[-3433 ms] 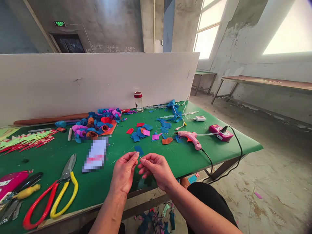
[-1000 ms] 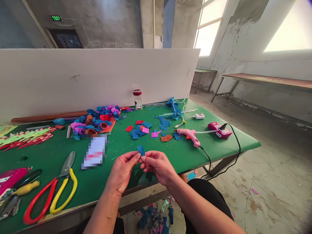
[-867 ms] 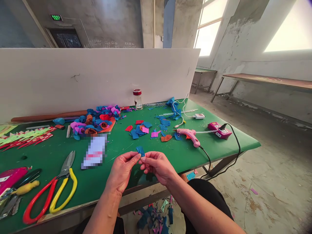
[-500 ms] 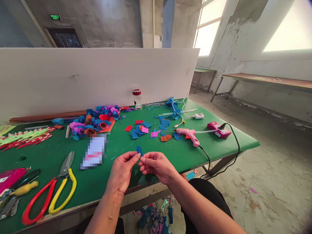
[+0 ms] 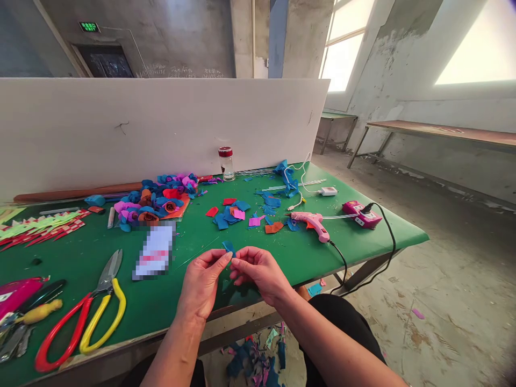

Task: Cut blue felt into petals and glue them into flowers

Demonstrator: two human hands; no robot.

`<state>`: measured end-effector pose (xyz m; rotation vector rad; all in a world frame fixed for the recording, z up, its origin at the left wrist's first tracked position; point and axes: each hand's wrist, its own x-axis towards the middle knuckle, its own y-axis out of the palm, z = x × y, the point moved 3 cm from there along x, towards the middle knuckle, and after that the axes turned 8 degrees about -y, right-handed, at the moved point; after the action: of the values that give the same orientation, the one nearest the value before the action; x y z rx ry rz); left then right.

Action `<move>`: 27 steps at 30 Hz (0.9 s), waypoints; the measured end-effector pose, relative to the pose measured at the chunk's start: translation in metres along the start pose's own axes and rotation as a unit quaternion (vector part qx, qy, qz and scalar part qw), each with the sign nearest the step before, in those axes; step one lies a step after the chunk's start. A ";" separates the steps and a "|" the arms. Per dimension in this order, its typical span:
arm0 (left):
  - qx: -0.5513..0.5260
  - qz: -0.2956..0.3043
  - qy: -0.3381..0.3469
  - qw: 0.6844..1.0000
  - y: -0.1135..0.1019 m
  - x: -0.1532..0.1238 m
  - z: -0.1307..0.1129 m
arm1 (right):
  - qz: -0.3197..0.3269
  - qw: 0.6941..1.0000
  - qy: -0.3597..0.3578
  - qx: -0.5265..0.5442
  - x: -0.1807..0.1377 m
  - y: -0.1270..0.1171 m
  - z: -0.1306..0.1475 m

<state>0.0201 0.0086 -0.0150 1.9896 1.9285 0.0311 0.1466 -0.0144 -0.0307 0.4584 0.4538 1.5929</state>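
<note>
Between my fingertips is a small piece of blue crepe paper (image 5: 228,246), held just above the front edge of the green table. My left hand (image 5: 205,279) pinches it between thumb and forefinger. From the other side my right hand (image 5: 258,271) pinches the paper's lower edge, its other fingers curled. Beyond my hands lie loose cut pieces of blue, red, pink and orange paper (image 5: 228,216). Farther left, a heap of paper roses (image 5: 151,201) in blue, purple, red and brown rests on the table.
A pink glue gun (image 5: 312,220) lies right, its cord running to a magenta power strip (image 5: 363,215). Red-and-yellow-handled scissors (image 5: 107,290) lie left. A red-lidded glass jar (image 5: 226,163) stands by the white board (image 5: 169,123). Paper scraps (image 5: 253,363) litter the floor.
The blue paper has tilted and sits slightly lower between my fingers. My right hand has shifted slightly, with its fingers moved up a little. The things on the table stay put.
</note>
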 end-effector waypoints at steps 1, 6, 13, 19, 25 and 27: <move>-0.003 0.000 0.000 1.000 0.000 0.000 0.000 | -0.003 1.000 -0.009 -0.002 0.000 0.001 0.000; 0.005 0.058 -0.031 0.998 -0.004 0.002 0.002 | -0.001 1.000 -0.005 0.017 0.001 -0.002 0.002; 0.048 0.119 -0.037 0.991 -0.001 0.000 0.000 | 0.006 0.999 0.021 0.037 0.001 -0.007 0.001; 0.067 0.116 -0.013 0.991 0.002 -0.002 -0.002 | 0.051 0.996 0.062 0.044 0.000 -0.008 -0.002; 0.010 0.072 -0.030 0.997 0.005 -0.006 -0.002 | 0.074 0.991 0.092 0.060 0.001 -0.009 -0.004; 0.005 0.064 -0.032 0.997 0.006 -0.007 -0.002 | 0.075 0.991 0.095 0.064 0.002 -0.009 -0.005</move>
<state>0.0249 0.0024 -0.0095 2.0919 1.7644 -0.0095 0.1512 -0.0122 -0.0399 0.4484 0.6832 1.7677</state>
